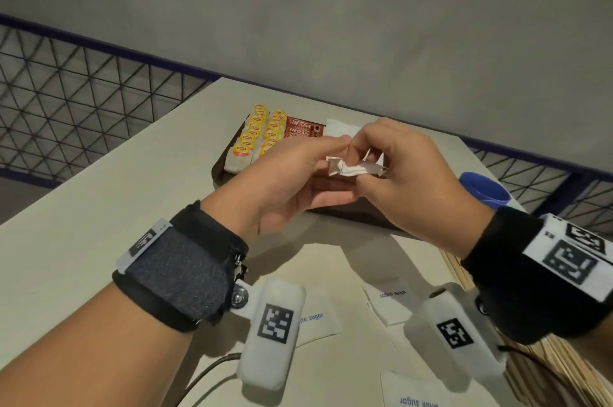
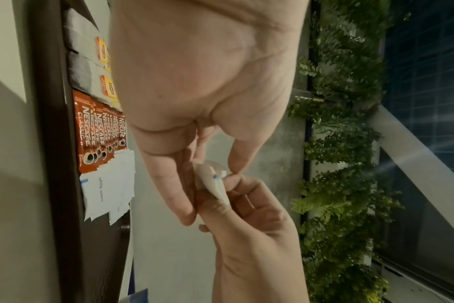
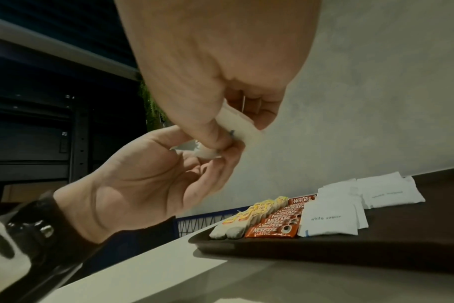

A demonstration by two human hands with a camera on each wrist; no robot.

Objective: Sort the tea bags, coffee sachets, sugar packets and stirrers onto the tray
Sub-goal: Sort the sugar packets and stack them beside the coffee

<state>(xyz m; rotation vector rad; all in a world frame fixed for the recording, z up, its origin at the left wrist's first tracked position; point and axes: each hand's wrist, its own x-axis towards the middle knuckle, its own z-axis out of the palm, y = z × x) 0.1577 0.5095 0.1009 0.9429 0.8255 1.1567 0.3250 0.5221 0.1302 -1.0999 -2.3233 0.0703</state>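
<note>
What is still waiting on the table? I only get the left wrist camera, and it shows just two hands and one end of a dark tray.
Observer: At least three flat white paper sugar packets lie loose on the pale table, nearer the person than the dark brown tray.
Operator: Are the stirrers on the tray?
Observer: No. The thin pale wooden stirrers lie bundled on the table, under the right wrist.
Operator: Is the sugar on the tray one pile?
Observer: Two: a near pile beside the coffee and a far pile behind it.
</note>
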